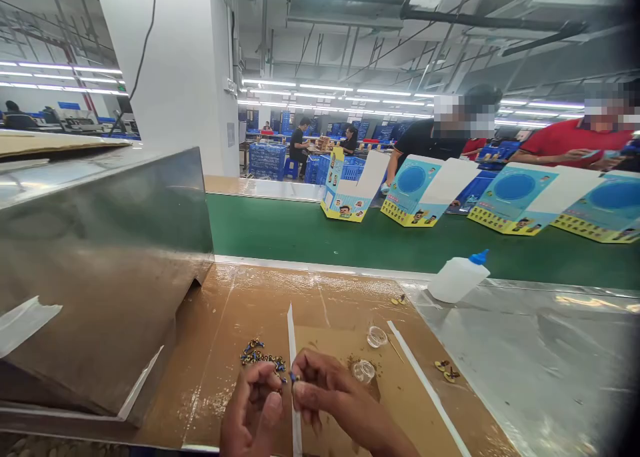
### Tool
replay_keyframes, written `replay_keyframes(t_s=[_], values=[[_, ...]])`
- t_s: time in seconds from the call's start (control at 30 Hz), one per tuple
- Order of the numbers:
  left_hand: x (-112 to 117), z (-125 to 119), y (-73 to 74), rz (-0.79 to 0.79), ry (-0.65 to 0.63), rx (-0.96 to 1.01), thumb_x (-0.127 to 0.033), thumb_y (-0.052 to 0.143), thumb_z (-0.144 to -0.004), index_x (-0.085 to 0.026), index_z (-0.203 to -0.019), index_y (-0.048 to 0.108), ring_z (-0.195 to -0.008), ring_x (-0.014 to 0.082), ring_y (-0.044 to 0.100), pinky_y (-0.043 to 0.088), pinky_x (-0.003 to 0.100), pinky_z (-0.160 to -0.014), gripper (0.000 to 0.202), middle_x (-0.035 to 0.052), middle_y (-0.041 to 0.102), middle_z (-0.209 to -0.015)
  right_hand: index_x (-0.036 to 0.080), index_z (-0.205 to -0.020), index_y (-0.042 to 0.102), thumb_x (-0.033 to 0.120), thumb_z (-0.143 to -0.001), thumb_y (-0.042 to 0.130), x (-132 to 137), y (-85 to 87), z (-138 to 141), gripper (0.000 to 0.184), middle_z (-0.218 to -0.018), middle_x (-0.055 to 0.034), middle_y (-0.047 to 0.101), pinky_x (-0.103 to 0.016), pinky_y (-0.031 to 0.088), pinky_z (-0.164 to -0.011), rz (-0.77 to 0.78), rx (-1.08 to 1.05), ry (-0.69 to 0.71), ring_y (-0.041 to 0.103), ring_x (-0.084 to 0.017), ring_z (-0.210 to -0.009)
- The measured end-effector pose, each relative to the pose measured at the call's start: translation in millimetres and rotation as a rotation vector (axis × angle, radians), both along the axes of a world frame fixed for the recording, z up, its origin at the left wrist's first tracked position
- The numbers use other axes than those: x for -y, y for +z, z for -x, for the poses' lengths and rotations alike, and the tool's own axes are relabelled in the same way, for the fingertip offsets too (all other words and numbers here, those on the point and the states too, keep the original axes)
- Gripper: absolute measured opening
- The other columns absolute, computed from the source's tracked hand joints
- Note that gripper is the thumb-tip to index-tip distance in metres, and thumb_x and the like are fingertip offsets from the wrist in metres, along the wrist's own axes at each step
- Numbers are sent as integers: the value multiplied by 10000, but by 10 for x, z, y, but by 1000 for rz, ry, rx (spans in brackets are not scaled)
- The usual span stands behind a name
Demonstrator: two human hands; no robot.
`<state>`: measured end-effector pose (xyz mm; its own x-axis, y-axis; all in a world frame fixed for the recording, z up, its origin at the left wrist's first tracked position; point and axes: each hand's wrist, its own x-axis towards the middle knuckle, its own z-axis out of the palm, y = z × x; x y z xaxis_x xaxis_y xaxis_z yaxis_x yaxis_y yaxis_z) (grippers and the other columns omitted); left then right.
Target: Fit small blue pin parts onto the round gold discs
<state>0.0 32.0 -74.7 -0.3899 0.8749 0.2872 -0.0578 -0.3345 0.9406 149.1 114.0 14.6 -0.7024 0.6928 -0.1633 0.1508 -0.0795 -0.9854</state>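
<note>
My right hand [330, 390] pinches a small blue-and-gold piece [294, 377] between thumb and fingertips. Close beside it, my left hand [257, 403] is curled with its palm turned inward; small bits show at its fingertips, but what lies inside is hidden. Just beyond the left hand lies a pile of small blue, gold and dark pieces [257, 355] on the brown covered table [215, 350]. To the right of my right hand stands a small clear cup [364, 371] with brown crumbs around it. A second clear round cup or lid [377, 337] lies farther back.
A thin stick [397, 349] and small gold-and-brown pieces [447, 370] lie to the right. A white bottle with a blue cap [459, 278] leans by the green conveyor belt [270, 227]. Printed cartons [415, 190] stand on the belt. A metal box [100, 277] borders the left. People sit opposite.
</note>
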Motion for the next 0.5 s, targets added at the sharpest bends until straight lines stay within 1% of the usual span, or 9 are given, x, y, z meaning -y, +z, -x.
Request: replay_keyframes(t_s=[0.03, 0.07, 0.1, 0.17, 0.23, 0.3, 0.4, 0.43, 0.5], values=[[-31, 72, 74, -54, -22, -19, -505, 621, -1019, -248, -1263, 653, -853, 171, 704, 568, 244, -776, 356, 42, 714, -1000, 201, -893, 551, 476, -849, 788, 57, -65, -7, 366, -698, 30, 623, -178, 438, -469, 217, -138, 41, 563, -93, -520], [-63, 137, 145, -107, -78, -87, -488, 625, -1019, -250, -1226, 688, -867, 170, 703, 558, 243, -803, 321, 41, 711, -985, 180, -888, 585, 421, -782, 863, 101, -139, 0, 384, -658, 27, 638, -153, 391, -423, 409, -246, 71, 550, -75, -467], [-95, 195, 205, -158, -153, -180, -457, 619, -1028, -246, -1165, 718, -855, 166, 695, 544, 241, -803, 270, 38, 705, -943, 157, -875, 615, 361, -733, 902, 134, -213, 18, 380, -622, 22, 649, -134, 338, -384, 547, -313, 94, 538, -61, -423], [-153, 295, 285, -248, -306, -350, -413, 596, -1046, -229, -1028, 739, -803, 160, 666, 513, 236, -746, 234, 38, 693, -859, 121, -811, 656, 297, -667, 924, 170, -334, 63, 351, -564, 13, 642, -125, 244, -331, 696, -403, 106, 503, -44, -366], [-193, 365, 304, -289, -416, -431, -427, 590, -1049, -214, -954, 734, -779, 163, 650, 490, 237, -708, 274, 47, 690, -816, 109, -748, 676, 330, -626, 922, 182, -392, 94, 352, -515, 25, 601, -137, 183, -307, 737, -442, 114, 438, -33, -337], [-207, 389, 275, -275, -445, -397, -469, 621, -1029, -210, -956, 747, -761, 162, 654, 491, 236, -690, 297, 53, 698, -813, 117, -719, 679, 381, -606, 916, 190, -399, 101, 372, -471, 54, 535, -144, 149, -304, 749, -464, 116, 357, -22, -329], [-184, 346, 194, -192, -368, -247, -460, 728, -964, -213, -910, 779, -691, 144, 657, 490, 214, -635, 258, 42, 710, -776, 121, -757, 689, 423, -627, 904, 227, -392, 87, 393, -474, 67, 494, -158, 123, -315, 762, -495, 96, 286, -24, -342], [-171, 322, 167, -158, -340, -196, -458, 754, -944, -210, -885, 783, -669, 141, 662, 495, 209, -622, 256, 37, 713, -759, 121, -772, 688, 429, -638, 906, 251, -401, 83, 401, -501, 57, 510, -159, 140, -328, 757, -504, 75, 302, -27, -362], [-144, 279, 123, -107, -306, -127, -473, 778, -920, -200, -842, 783, -628, 138, 667, 508, 211, -599, 284, 30, 701, -725, 128, -783, 674, 486, -675, 911, 315, -438, 83, 443, -576, 31, 543, -146, 230, -396, 707, -509, -3, 380, -39, -439]])
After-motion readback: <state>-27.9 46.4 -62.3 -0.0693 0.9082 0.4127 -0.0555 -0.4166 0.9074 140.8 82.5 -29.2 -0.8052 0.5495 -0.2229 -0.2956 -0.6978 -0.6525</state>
